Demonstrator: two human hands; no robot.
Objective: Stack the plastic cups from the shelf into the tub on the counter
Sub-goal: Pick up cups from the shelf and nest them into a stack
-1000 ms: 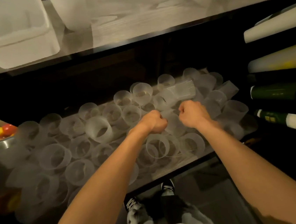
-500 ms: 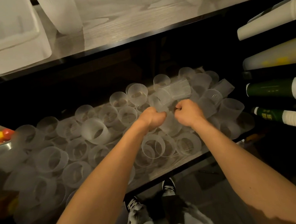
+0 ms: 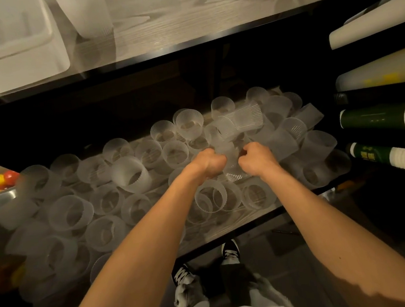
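We curl left hand (image 3: 208, 162) and right hand (image 3: 257, 159) round one frosted cup (image 3: 231, 161); loose cups (image 3: 128, 174) crowd the shelf (image 3: 229, 228).

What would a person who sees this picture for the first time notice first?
First, the crowd of frosted plastic cups that covers the low shelf, many lying on their sides. In its middle, the left hand and the right hand close together on a short stack of cups. Above, on the pale counter, the white tub waits at the upper left.
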